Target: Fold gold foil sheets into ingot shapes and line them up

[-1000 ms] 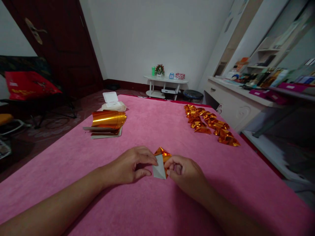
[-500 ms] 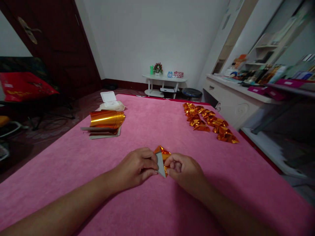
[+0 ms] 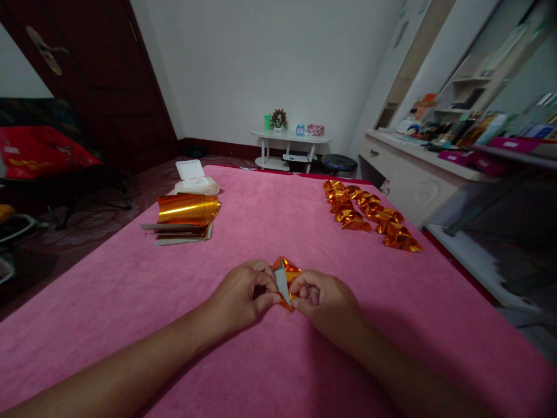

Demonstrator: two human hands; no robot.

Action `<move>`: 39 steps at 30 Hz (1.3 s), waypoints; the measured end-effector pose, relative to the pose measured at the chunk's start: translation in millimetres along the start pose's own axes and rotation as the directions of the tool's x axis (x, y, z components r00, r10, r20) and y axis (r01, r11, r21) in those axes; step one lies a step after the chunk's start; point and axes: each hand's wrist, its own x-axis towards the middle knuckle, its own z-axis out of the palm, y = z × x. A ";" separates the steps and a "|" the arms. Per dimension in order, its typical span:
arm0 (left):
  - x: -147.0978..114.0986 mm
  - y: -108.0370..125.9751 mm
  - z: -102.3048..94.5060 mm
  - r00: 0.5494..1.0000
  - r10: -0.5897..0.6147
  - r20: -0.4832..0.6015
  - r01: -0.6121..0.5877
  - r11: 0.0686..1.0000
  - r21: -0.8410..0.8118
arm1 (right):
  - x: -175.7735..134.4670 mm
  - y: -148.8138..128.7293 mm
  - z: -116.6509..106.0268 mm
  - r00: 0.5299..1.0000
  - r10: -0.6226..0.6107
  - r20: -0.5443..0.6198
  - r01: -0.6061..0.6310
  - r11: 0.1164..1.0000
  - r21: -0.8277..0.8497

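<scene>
A partly folded sheet of gold foil paper (image 3: 282, 280), grey on its inner face, lies between my two hands over the pink cloth. My left hand (image 3: 248, 293) pinches its left edge between thumb and fingers. On the opposite side, my right hand (image 3: 324, 299) grips the right edge, its fingers curled and the thumb near the lower point. The paper forms a pointed shape with the grey inside showing in the middle. My fingertips cover parts of both edges.
A stack of gold foil sheets (image 3: 187, 212) lies at the left, with an open white box (image 3: 194, 177) behind it. Rows of folded gold pieces (image 3: 348, 209) sit at the right on the pink cloth (image 3: 261, 215). A dresser (image 3: 413, 168) stands beyond.
My left thumb and fingers have shifted slightly at the lower left edge, where a gold flap now shows over the grey. My right hand stays nearly where it was.
</scene>
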 end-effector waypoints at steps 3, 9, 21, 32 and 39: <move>0.4 -1.1 1.9 1.000 0.000 -0.026 0.001 1.000 0.031 | 0.0 -1.1 0.0 1.000 0.002 0.000 -0.002 1.000 -0.001; 1.8 -2.5 3.7 0.998 0.002 -0.062 0.004 0.995 0.099 | 0.2 0.4 0.3 1.000 -0.008 0.023 0.008 1.000 0.007; 2.4 -6.2 0.8 0.995 0.097 0.019 -0.096 0.993 -0.063 | 0.0 -0.2 -1.3 0.999 -0.037 0.037 0.037 0.999 -0.023; 12.5 1.9 -9.6 0.955 0.207 0.214 -0.210 0.978 -0.011 | -0.1 0.4 -0.5 0.998 -0.042 0.046 0.044 0.999 -0.024; 14.1 1.0 -1.1 0.989 0.112 0.092 -0.112 0.994 -0.004 | -0.9 -3.0 -3.6 0.998 -0.050 0.046 0.052 0.998 -0.037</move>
